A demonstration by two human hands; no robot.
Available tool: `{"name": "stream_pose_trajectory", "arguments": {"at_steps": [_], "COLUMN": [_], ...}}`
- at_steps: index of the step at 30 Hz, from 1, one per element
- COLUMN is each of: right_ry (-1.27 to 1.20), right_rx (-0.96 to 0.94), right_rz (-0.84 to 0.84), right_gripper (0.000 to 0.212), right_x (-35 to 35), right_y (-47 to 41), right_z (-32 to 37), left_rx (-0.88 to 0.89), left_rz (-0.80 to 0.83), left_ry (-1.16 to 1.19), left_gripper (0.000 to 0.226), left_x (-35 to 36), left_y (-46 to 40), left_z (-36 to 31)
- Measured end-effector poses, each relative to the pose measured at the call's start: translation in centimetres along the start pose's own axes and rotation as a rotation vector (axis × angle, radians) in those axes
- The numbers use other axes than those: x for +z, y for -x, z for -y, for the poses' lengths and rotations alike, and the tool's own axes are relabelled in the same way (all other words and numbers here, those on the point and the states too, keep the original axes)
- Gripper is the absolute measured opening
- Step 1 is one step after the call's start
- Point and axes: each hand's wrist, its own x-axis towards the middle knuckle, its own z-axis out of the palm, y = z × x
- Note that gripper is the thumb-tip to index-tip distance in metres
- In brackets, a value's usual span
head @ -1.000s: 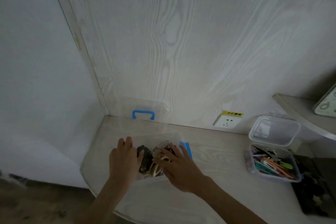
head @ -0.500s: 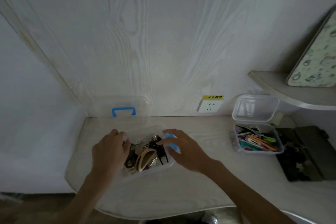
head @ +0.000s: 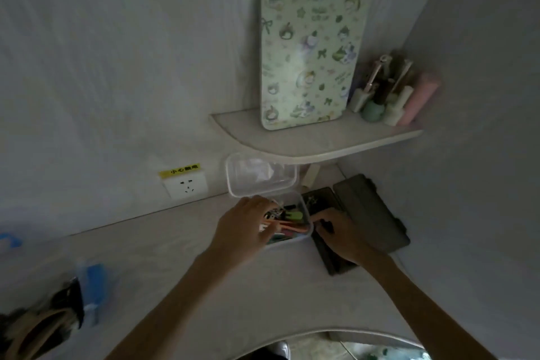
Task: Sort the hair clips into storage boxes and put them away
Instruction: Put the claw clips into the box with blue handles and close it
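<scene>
Room: dim corner, pale wood-grain wall behind a light desk [head: 181, 266] with a curved front edge.
Left grip: the left hand [head: 244, 231] lies over the near-left part of the small clear box [head: 304, 215], fingers curled down among the clips; whether it pinches one or only grips the box wall I cannot tell, the hand hides it.
Right grip: the right hand [head: 339, 231] is at the box's right wall, fingers bent against the rim, seemingly steadying it.
Between the grips: coloured hair clips [head: 287, 223] lie in the box, the orange ones with their long axis running across, from left grip toward right grip.
Box lid: the hinged lid [head: 260, 177] stands open beyond both grips, tilted toward the wall.
Under the right grip: a dark flat case [head: 365, 210] just beside the box.
Far left of the grips: a second box with blue latches [head: 93, 286], holding darker clips and bands, blurred at the frame edge.
Beyond: a shelf [head: 315, 140] with a patterned board, and a wall socket [head: 185, 185].
Progress: sorting looks largely done, as clips sit in both boxes; closing lids and putting boxes away remain.
</scene>
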Motion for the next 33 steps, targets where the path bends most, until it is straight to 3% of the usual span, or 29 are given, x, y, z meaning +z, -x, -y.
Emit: {"name": "stream_pose_trajectory", "arguments": {"at_steps": [3, 5, 8, 13, 21, 29, 33], "right_ry": [0.014, 0.065, 0.243, 0.353, 0.373, 0.302, 0.164], "right_rx": [0.018, 0.004, 0.011, 0.033, -0.043, -0.106, -0.056], "right_rz": [-0.003, 0.033, 0.056, 0.197, 0.197, 0.221, 0.168], "right_gripper": [0.036, 0.049, 0.055, 0.069, 0.076, 0.071, 0.044], "right_x": [-1.4, -1.6, -1.5, -1.9, -1.3, 0.1, 0.2], "right_y": [-1.3, -2.6, -4.5, -5.4, -1.4, 0.6, -1.2], "right_z": [-2.2, -2.4, -2.7, -3.1, -3.7, -1.7, -1.0], "left_rx": [0.154, 0.227, 0.239, 0.305, 0.159, -0.061, -0.162], "left_rz": [0.157, 0.241, 0.265, 0.137, 0.134, 0.149, 0.196], "left_ry": [-0.16, -0.277, -0.382, -0.358, -0.406, -0.467, -0.392], "left_gripper": [0.084, 0.097, 0.096, 0.086, 0.096, 0.1, 0.087], "left_x": [4.6, 7.2, 9.1, 8.1, 5.9, 3.5, 2.6], "left_y": [-3.7, -5.0, -5.8, -6.7, -3.1, -0.4, -1.1], "left_z": [-1.0, -0.6, 0.3, 0.4, 3.6, 6.1, 3.9]}}
